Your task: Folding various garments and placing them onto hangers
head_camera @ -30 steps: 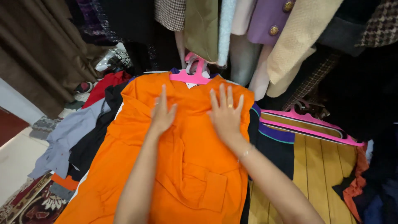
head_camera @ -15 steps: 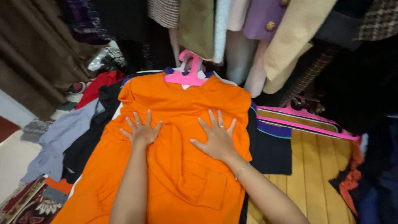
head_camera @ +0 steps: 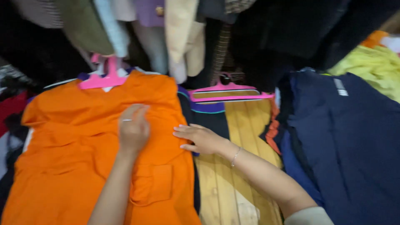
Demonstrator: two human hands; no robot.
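Head view shows your left hand (head_camera: 133, 130) flat, fingers loosely open, on the orange shirt (head_camera: 83, 166) spread on its pink hanger (head_camera: 102, 79); your right hand (head_camera: 202, 139) rests open-fingered at its right edge.

Wooden plank floor (head_camera: 246, 125), hanging coats (head_camera: 183, 37) above (dim).
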